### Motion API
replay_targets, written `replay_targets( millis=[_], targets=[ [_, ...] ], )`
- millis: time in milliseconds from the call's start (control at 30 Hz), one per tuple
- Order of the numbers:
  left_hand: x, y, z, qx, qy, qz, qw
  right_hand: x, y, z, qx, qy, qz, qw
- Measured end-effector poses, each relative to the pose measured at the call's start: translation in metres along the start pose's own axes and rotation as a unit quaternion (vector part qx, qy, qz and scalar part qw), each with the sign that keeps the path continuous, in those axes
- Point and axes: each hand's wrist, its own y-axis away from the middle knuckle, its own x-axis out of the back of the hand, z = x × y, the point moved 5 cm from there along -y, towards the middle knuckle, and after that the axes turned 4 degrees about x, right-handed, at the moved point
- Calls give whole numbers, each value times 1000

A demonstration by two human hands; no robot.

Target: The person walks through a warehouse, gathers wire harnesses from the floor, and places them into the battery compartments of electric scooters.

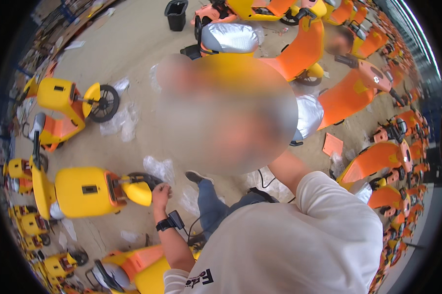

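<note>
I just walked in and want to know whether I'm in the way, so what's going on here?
A person stands among many yellow and orange scooters. Their left hand, fingers curled, is right beside the yellow front fender of a scooter on their left; whether it touches is unclear. Their right arm reaches forward into a blurred patch, so what that hand is doing can't be seen. Crumpled clear plastic lies about on the floor.

Scattered about the floor (133,49)
Black bin (176,15) at eleven o'clock; orange panel (333,145) at three; clear plastic (120,123) between nine and ten.
</note>
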Motion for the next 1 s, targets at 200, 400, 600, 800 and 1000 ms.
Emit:
replay_targets(
  millis=[200, 400, 600, 800, 1000],
  targets=[
    [39, -79, 21, 106, -4, -87, 991, -10, -72, -6, 9, 191, 114, 975],
    [107, -153, 47, 115, -11, -15, 993, -185, -77, -59, 317, 362, -227, 847],
    [98, -226, 50, 225, -25, -37, 973, -205, -105, -66, 43, 193, -375, 906],
    [110, -301, 94, -223, -589, -106, 769, -204, -221, -19, 127, 346, -251, 895],
    [63, -428, 90, -5, -378, -137, 916, -127, -274, 23, -28, 196, -40, 979]
  ],
)
